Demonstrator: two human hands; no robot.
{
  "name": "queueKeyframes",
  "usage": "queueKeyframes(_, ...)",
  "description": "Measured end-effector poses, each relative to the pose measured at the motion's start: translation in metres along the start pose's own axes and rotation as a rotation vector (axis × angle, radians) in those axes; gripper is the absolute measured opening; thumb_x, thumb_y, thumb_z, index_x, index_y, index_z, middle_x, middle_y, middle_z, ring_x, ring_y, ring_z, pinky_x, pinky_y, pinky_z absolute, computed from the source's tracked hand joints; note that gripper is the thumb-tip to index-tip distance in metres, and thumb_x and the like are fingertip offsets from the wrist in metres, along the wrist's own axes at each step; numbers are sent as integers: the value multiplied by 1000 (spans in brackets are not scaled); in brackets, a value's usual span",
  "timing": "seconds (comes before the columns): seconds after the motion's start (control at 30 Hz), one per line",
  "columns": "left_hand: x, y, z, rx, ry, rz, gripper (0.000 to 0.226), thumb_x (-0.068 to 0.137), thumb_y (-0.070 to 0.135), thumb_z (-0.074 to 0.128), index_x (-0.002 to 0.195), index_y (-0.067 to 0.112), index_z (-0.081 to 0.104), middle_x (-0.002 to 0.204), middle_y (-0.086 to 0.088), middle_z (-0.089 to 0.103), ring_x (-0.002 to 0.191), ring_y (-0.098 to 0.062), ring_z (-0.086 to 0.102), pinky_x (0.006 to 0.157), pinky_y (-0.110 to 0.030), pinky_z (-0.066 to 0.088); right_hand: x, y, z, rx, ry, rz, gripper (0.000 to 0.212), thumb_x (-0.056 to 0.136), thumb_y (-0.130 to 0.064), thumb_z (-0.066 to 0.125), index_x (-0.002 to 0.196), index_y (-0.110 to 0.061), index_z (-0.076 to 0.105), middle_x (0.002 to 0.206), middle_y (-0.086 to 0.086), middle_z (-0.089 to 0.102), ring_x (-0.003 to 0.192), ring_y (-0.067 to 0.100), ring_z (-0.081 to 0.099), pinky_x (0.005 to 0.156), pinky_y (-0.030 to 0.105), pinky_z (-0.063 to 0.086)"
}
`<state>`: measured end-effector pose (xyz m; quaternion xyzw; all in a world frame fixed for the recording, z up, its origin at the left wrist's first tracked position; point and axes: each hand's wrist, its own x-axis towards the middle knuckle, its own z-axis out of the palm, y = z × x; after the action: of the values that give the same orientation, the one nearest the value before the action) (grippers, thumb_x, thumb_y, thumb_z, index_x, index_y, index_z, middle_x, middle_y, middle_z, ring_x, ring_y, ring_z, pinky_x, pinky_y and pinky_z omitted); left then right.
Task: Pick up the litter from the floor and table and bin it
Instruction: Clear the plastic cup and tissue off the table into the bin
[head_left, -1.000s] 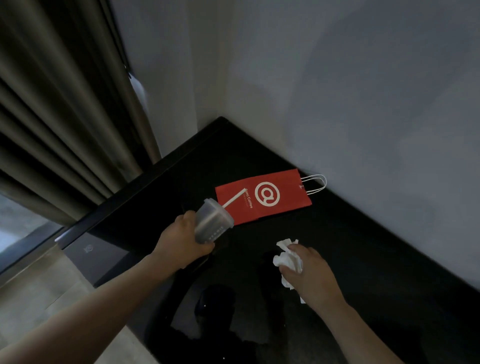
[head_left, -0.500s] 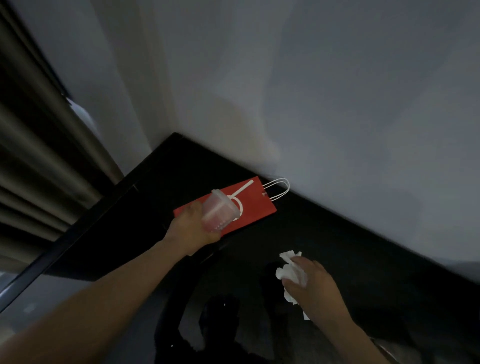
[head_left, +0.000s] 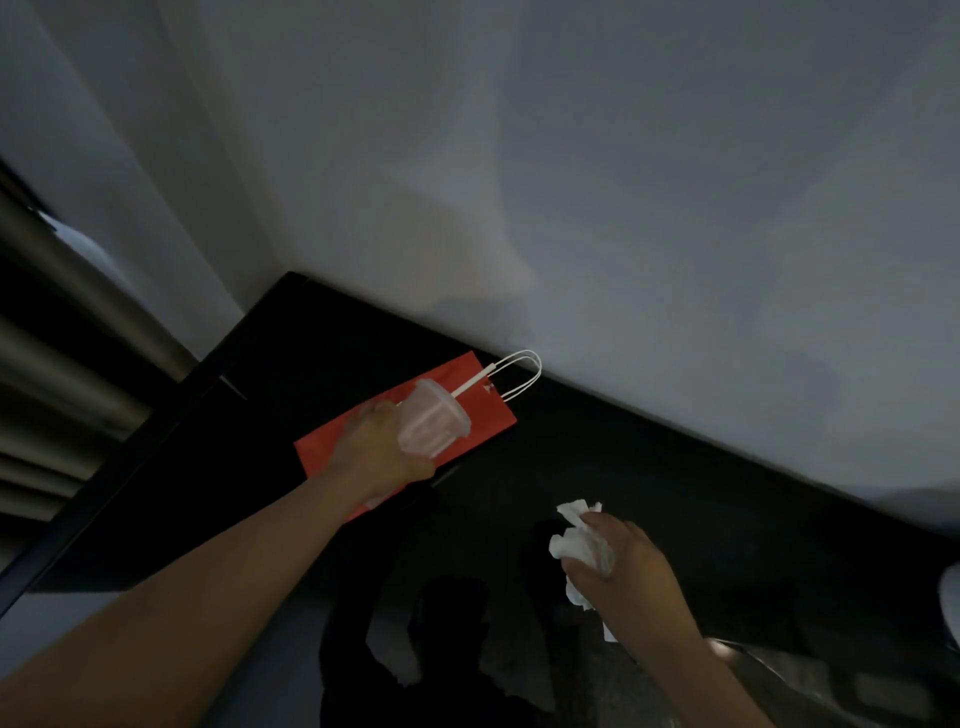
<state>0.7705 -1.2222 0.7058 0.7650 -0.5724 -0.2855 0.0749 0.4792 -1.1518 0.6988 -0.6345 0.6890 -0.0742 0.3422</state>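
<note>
My left hand (head_left: 382, 451) grips a clear plastic cup (head_left: 434, 425) with a white straw, held tilted over a red paper bag (head_left: 483, 410). The bag lies flat on the glossy black table (head_left: 675, 483), its white handles toward the wall. Lower right, my right hand (head_left: 621, 561) holds a crumpled white tissue (head_left: 579, 540) just above the table. Part of the bag is hidden behind my left hand and forearm.
A grey wall (head_left: 571, 182) runs along the table's far edge. Curtains (head_left: 57, 353) hang at the left past the table's corner. A pale rounded object (head_left: 950, 608) shows at the right frame edge.
The view has swung up and left. My left hand carried the cup from beside the bag to over it. My right hand keeps its hold on the tissue.
</note>
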Motion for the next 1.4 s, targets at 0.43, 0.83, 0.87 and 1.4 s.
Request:
queueKeyframes(0.43,-17,-14,6,-1,-62,67,62,62,38,77,104,0,53,104,-15,57,92,-26,57,81,-39,50,-5,-10,-15,60,-31,-36,49,86,-31,67,133,-29,51,126,-6,52,112,11,53,85,15,35)
queueKeyframes(0.83,-40,-1,7,15,-3,93,72,64,39,81,119,9,45,113,-7,49,98,-18,48,82,-32,45,-19,-18,-26,60,20,-45,23,90,-27,62,113,-27,62,86,-15,60,71,-3,61,52,6,41)
queueKeyframes(0.87,-43,1,6,16,2,95,72,64,39,81,119,9,45,113,-7,48,98,-18,48,82,-32,45,-20,-18,-27,63,16,-38,21,90,-28,61,110,-27,62,85,-13,61,70,-2,62,52,7,43)
queueKeyframes(1.4,-99,29,-7,-23,17,89,71,66,39,80,123,14,44,117,-4,49,101,-17,52,88,-38,50,-61,-16,-58,162,-13,-56,7,91,-27,61,87,-34,60,76,-9,64,67,-6,63,48,7,43)
